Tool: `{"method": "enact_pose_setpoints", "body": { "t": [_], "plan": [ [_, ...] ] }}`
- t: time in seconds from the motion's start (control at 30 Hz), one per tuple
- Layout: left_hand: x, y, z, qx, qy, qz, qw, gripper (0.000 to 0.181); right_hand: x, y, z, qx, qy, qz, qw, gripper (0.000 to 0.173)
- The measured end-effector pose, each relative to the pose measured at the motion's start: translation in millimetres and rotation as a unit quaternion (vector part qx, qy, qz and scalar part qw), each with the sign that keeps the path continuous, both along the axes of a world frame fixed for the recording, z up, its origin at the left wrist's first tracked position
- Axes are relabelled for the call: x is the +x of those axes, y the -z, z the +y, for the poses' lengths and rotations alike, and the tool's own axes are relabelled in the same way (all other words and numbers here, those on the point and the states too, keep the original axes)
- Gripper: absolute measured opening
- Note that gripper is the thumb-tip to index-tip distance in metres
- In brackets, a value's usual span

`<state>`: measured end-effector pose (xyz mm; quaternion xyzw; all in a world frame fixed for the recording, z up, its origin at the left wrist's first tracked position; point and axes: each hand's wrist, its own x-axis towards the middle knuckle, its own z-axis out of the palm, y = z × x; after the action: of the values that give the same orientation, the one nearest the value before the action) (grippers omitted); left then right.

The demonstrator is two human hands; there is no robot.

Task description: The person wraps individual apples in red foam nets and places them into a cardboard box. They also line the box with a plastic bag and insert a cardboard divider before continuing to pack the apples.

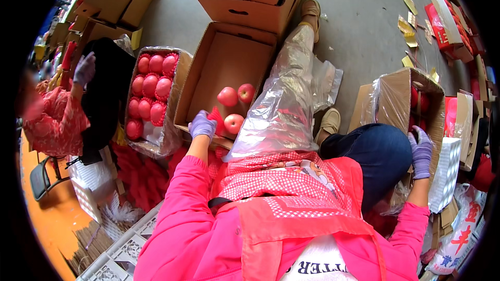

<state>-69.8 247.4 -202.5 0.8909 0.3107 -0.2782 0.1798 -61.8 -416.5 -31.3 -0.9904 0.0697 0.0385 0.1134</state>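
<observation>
My left hand, in a purple glove, is at the near edge of an open cardboard box. Its fingers hold a red foam fruit net. Loose apples lie in that box: one beside the net and two farther in. On the right side, my gloved right hand reaches to the opening of a plastic-lined carton that stands on its side. Red apples show in its shadowed inside. Whether the right fingers grip anything is hard to see.
Left of the open box stands a carton of netted apples. Stacked cardboard boxes rise ahead. A person in a red patterned top sits at the left. Red foam nets and a plastic crate lie low left; a white tray stands right.
</observation>
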Motion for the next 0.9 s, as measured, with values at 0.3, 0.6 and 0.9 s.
{"method": "enact_pose_setpoints", "body": {
  "t": [0.3,0.6,0.9],
  "plan": [
    [66,-152,-71,-0.709,-0.223,-0.275,0.610,0.038,55,-84,163,0.444,-0.036,0.020,0.895,0.028],
    [77,-172,-231,-0.748,0.144,-0.301,0.574,0.029,60,-88,270,0.600,-0.167,-0.040,0.781,0.045],
    [46,-224,-253,-0.916,-0.139,0.085,0.366,0.054,66,-61,237,0.677,-0.105,0.036,0.728,0.025]
  ]
}}
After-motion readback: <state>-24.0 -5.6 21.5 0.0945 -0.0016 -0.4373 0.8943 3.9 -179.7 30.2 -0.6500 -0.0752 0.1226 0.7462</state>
